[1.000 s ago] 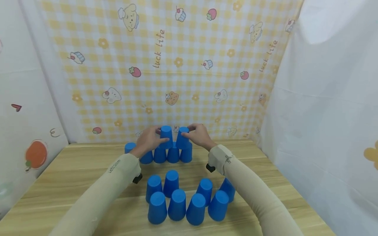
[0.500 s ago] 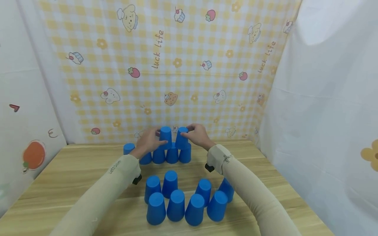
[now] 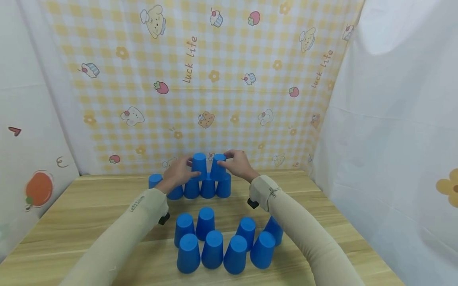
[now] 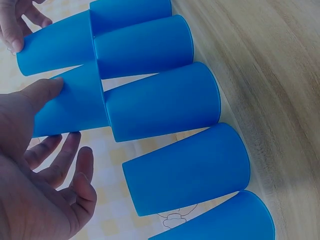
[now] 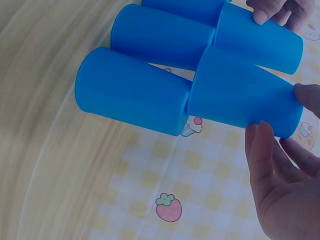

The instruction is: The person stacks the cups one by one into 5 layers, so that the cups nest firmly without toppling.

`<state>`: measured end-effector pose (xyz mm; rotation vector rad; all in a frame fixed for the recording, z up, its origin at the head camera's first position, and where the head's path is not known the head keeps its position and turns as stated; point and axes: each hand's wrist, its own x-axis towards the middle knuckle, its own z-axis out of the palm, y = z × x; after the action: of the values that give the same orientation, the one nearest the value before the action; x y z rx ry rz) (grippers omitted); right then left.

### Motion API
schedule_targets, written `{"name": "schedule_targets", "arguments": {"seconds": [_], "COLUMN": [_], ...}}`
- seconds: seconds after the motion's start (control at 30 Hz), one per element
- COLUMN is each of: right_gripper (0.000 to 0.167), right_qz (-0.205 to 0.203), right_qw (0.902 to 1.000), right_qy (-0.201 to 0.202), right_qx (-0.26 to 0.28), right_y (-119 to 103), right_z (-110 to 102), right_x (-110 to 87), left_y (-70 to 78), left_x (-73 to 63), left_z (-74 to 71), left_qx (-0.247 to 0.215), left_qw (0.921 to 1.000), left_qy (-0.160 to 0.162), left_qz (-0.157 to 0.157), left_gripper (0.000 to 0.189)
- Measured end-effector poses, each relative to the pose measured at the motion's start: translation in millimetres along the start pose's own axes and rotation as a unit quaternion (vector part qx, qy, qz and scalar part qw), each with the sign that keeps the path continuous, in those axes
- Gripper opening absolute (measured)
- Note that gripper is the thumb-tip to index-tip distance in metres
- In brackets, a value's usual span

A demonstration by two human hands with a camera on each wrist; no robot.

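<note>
Several blue cups stand upside down in a back row on the table, among them a row cup at its right end. My left hand pinches an upper-left cup between thumb and fingers, its wide rim at the narrow bases of the row cups. Beside it, my right hand holds an upper-right cup with the thumb and fingers near its narrow end. That cup leans a little in the head view, and its rim meets the tops of the row. My left hand partly hides the row's left part.
Nearer the front, several more upside-down blue cups stand in a loose group, including a front cup and a rear cup. My right sleeve partly covers the group's rightmost cup. A checked cloth hangs behind the wooden table.
The upper-right cup has shifted very slightly left toward the upper-left cup, with my right hand on it. My left hand keeps its hold, and the head view has drifted slightly.
</note>
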<state>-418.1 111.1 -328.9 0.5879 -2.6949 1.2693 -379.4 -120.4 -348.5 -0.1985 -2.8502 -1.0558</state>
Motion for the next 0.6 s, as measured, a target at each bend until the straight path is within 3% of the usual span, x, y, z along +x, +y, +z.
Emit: {"name": "schedule_targets", "arguments": {"seconds": [0.37, 0.6], "right_gripper": [0.046, 0.047], "right_qz": [-0.001, -0.005], "right_qw": [1.0000, 0.9998], "right_qy": [-0.006, -0.016], "right_qx": [0.006, 0.007], "right_y": [0, 6], "right_z": [2, -2], "right_x": [-1.3, -5.7], "left_y": [-0.7, -6.7], "left_x": [-4.2, -17.4], "left_z": [1.7, -3.0], "left_qx": [-0.011, -0.023], "left_qw": [0.9996, 0.9996], "left_qy": [0.004, 0.013], "left_qz": [-0.026, -0.008], "left_gripper": [0.066, 0.065]}}
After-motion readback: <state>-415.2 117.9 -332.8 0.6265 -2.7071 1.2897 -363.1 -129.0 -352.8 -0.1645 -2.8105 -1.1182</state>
